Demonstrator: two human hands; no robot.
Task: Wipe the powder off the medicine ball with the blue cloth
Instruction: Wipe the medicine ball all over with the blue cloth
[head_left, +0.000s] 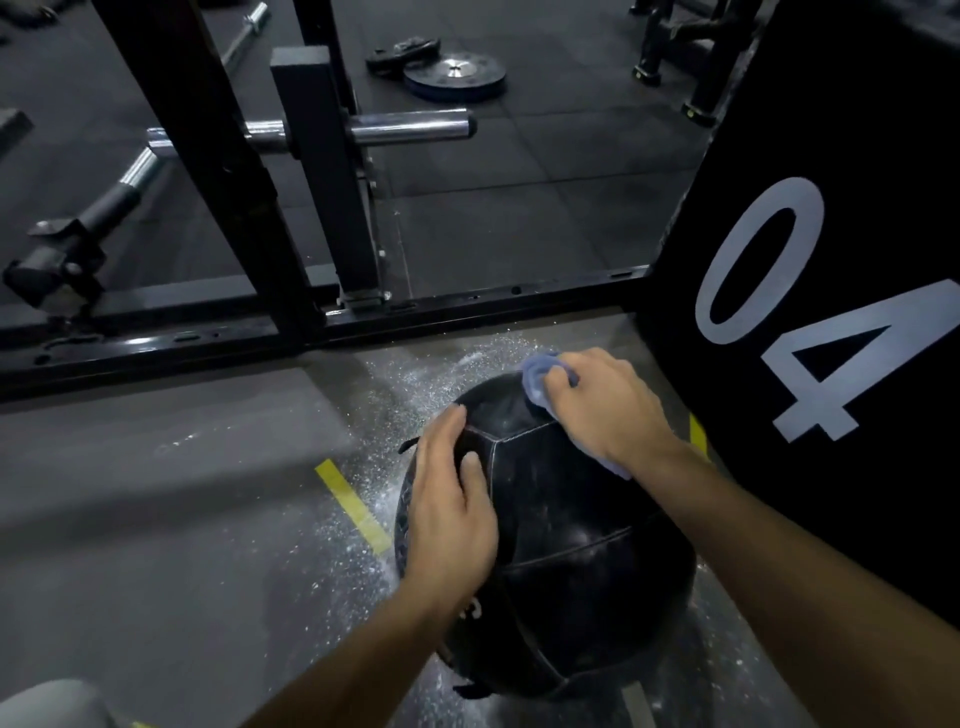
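A black leather medicine ball (566, 525) sits on the grey floor, its panels faintly dusted with white powder. My left hand (452, 499) lies flat on the ball's left side, fingers straight. My right hand (602, 405) grips the bunched blue cloth (537, 376) and presses it on the ball's far top. A bit of the cloth also shows below my right wrist.
White powder (415, 384) is scattered on the floor around the ball. A big black box marked 04 (831, 312) stands close on the right. A black rack frame (311, 327) with a steel bar crosses the floor behind. Weight plates (452, 75) lie farther back. Yellow tape (353, 504) marks the floor.
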